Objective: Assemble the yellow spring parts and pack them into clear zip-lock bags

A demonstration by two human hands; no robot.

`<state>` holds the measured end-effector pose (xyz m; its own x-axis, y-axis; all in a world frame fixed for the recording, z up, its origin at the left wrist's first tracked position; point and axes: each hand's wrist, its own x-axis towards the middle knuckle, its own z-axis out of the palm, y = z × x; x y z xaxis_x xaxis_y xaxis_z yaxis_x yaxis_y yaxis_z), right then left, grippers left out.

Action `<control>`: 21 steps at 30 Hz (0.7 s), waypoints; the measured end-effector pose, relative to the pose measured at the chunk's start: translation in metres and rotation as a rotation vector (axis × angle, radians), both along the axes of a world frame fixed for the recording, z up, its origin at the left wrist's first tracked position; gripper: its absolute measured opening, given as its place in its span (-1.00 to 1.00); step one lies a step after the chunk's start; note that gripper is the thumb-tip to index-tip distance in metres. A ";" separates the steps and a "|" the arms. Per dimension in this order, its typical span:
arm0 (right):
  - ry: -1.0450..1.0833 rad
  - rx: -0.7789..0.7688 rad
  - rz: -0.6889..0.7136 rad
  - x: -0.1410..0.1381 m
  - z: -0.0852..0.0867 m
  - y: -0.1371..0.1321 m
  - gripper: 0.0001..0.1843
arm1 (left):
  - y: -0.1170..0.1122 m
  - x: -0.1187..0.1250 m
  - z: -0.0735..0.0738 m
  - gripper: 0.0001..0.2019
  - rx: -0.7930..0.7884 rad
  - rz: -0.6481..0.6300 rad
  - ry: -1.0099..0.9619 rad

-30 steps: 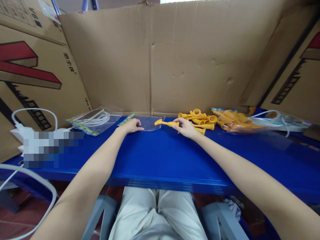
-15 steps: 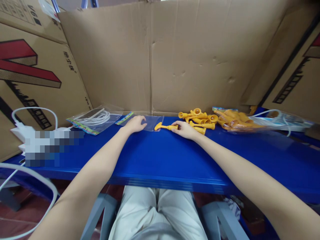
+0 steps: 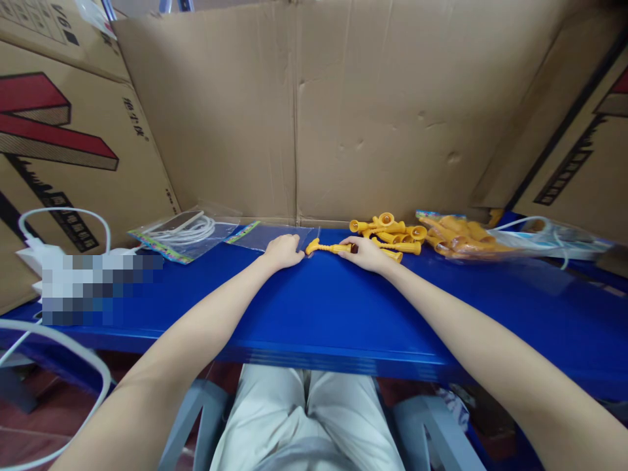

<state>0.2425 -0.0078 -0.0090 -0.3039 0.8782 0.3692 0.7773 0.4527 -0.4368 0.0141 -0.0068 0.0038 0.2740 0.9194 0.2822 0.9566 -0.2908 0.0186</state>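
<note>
My right hand (image 3: 367, 254) grips a yellow plastic piece (image 3: 324, 248) by its thicker end. This piece has a curved, hook-like head and a twisted stem, and the head points left at the bag's right end. My left hand (image 3: 284, 252) rests on the clear plastic bag (image 3: 255, 237), its fingers curled together at the near edge. The hand covers part of the bag, which lies flat with a colourful printed strip at its left end. Close behind and right of my right hand is a pile of similar yellow pieces (image 3: 392, 229), some with flared round ends.
A clear bag with a coiled white cable (image 3: 189, 232) lies on the left of the blue table (image 3: 314, 314). Beyond it are white plugs (image 3: 49, 252). A bag of yellow pieces (image 3: 464, 237) sits on the right. Cardboard (image 3: 373, 111) walls the back.
My left hand has moved right and slightly nearer along the bag, and its fingers have drawn together. My right hand stays nearly in place, holding the yellow piece.
</note>
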 end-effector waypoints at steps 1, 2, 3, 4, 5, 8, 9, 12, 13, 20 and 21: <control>-0.001 0.005 0.005 -0.001 0.000 0.000 -0.72 | -0.001 0.001 0.000 -0.81 0.012 -0.003 0.011; -0.003 0.012 0.010 -0.003 0.001 -0.001 -0.71 | -0.002 0.002 0.000 -0.83 0.029 -0.014 0.024; -0.006 0.018 0.014 -0.005 0.001 -0.001 -0.71 | -0.002 0.002 0.000 -0.84 0.050 -0.028 0.040; -0.009 0.022 0.020 -0.006 0.002 -0.001 -0.71 | -0.003 0.003 0.000 -0.84 0.076 -0.045 0.055; -0.010 0.027 0.025 -0.008 0.003 -0.002 -0.70 | -0.003 0.003 -0.001 -0.83 0.105 -0.060 0.069; -0.003 0.049 0.035 -0.013 0.006 -0.004 -0.71 | -0.004 0.004 0.000 -0.81 0.205 -0.100 0.094; 0.000 0.055 0.039 -0.014 0.008 -0.005 -0.71 | -0.005 0.005 0.000 -0.81 0.238 -0.118 0.101; 0.010 0.084 0.057 -0.020 0.013 -0.005 -0.72 | -0.008 0.008 0.001 -0.80 0.321 -0.190 0.133; 0.012 0.093 0.064 -0.023 0.014 -0.004 -0.72 | -0.009 0.009 0.001 -0.80 0.345 -0.212 0.147; 0.056 -0.003 0.072 -0.047 0.021 0.017 -0.76 | -0.014 0.013 -0.001 -0.79 0.395 -0.293 0.187; 0.098 -0.031 0.068 -0.051 0.021 0.021 -0.75 | -0.014 0.013 -0.001 -0.78 0.387 -0.298 0.166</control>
